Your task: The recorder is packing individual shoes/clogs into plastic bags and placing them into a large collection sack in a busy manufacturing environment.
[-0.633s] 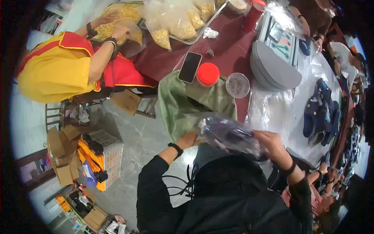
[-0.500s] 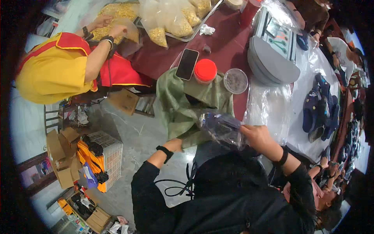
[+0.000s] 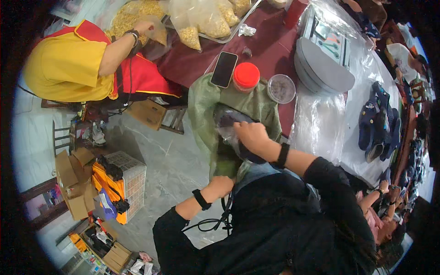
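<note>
A green woven sack [image 3: 201,119] hangs with its mouth spread at the table's front edge. My left hand [image 3: 221,185] has its fingers closed on the sack's near rim. With my right hand [image 3: 253,136] I grip a clear plastic bag [image 3: 227,123] holding something dark and shoe-like, just inside the sack's mouth. The lower end of the bagged thing shows beneath my wrist. A black phone [image 3: 224,69], a jar with a red lid [image 3: 246,76] and a round clear tub [image 3: 281,89] stand along the sack's far rim.
A grey machine [image 3: 323,66] sits beyond the tub. Clear plastic sheets [image 3: 318,123] and dark blue clogs [image 3: 376,121] lie to the right. Bags of yellow bits [image 3: 189,37] stand at the back, beside a person in yellow and red. A white crate [image 3: 136,183] is on the floor.
My right hand has carried the bagged thing left, from beside the sack to its mouth. My left hand has shifted slightly right while holding the rim. The sack's mouth has widened.
</note>
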`<act>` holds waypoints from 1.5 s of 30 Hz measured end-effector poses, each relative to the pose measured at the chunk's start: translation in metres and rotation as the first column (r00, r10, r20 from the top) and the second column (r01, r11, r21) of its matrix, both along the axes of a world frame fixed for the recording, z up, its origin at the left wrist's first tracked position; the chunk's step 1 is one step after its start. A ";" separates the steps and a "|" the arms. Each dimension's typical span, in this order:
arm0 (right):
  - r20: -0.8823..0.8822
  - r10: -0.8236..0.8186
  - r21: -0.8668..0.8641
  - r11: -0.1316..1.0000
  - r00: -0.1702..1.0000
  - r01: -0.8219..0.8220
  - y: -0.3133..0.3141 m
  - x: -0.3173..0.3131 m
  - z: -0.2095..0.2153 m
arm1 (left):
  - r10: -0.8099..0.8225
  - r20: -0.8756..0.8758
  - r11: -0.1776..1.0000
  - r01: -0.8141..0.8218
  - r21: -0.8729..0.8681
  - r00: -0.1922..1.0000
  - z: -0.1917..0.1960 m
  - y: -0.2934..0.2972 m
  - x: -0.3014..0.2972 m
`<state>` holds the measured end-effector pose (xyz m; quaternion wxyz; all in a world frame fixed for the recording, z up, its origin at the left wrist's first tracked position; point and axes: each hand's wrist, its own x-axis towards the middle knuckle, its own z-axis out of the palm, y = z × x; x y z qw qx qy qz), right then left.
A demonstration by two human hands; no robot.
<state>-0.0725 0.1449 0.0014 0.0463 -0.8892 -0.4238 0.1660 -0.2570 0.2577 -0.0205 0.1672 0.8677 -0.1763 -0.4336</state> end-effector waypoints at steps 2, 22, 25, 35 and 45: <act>0.054 0.010 0.011 1.000 0.999 -0.011 0.002 -0.017 -0.026 | 0.057 0.025 0.996 -0.055 -0.070 0.998 0.018 -0.004 0.006; -0.411 0.123 -0.425 0.851 0.903 -0.309 -0.140 -0.024 -0.067 | 0.187 0.430 0.976 -0.119 -0.181 0.883 0.000 0.010 0.055; -0.349 -0.028 -0.369 0.923 0.937 -0.110 -0.153 -0.020 -0.052 | 0.135 0.371 0.988 -0.096 -0.123 0.919 0.001 0.006 0.066; -0.021 -0.617 0.257 0.757 0.786 0.601 -0.246 -0.024 -0.047 | -0.097 0.492 0.990 0.137 -0.044 0.865 0.010 -0.036 0.128; 0.081 -0.868 0.134 0.496 0.489 0.858 -0.354 0.004 -0.076 | 0.007 0.537 0.885 0.244 -0.395 0.843 -0.031 -0.163 0.205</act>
